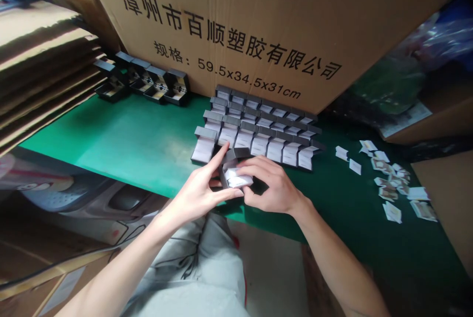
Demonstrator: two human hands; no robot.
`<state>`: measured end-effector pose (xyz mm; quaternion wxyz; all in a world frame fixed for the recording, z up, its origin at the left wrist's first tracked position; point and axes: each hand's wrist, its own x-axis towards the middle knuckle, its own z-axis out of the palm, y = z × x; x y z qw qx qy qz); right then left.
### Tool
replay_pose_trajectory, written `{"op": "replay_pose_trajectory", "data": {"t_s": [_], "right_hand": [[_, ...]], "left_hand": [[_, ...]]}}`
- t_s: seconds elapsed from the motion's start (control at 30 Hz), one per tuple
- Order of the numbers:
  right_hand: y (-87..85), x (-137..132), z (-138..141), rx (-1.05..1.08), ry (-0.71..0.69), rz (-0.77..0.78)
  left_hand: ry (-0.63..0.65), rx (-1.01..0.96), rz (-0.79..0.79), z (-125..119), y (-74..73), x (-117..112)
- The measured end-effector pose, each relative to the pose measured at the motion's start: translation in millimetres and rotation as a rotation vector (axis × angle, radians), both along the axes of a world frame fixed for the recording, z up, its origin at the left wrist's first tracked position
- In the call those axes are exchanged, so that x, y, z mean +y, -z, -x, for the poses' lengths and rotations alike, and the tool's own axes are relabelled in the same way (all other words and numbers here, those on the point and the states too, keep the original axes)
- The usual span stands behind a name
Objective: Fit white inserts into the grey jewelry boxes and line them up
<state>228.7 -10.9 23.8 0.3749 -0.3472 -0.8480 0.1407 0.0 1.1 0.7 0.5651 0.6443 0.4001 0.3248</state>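
Observation:
A small black box (241, 152) with its lid raised is held just over the table's front edge. My left hand (199, 185) grips it from the left, thumb along the front and index finger stretched up beside the lid. From the right, my right hand (271, 182) pinches a white folded insert (239, 179) at the box's opening; part of the insert is hidden by the fingers. Just beyond both hands stand rows of similar open black boxes (259, 144) with white linings.
Several open black boxes (176, 85) without white linings sit at the back left. Loose white inserts (391, 179) lie scattered at the right of the green table (121, 135). A large carton (229, 7) stands behind; stacked cardboard (44, 66) borders the left.

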Motion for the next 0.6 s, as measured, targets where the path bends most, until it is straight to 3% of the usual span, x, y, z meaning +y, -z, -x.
{"op": "replay_pose_trajectory", "data": {"t_s": [0.23,0.37,0.6], "right_hand": [[-1.4,-0.8,1.5,0.097,-0.023,0.121],[-2.6,-0.6,0.2,0.126,-0.037,0.285],[-0.8,-0.4,-4.1,0.128,0.041,0.436]], "left_hand": [[0.024,-0.048,0.035,1.2,-2.0,-0.3],[0.031,-0.076,0.060,1.7,-0.8,0.6],[0.032,-0.145,0.086,0.7,-0.9,1.9]]}}
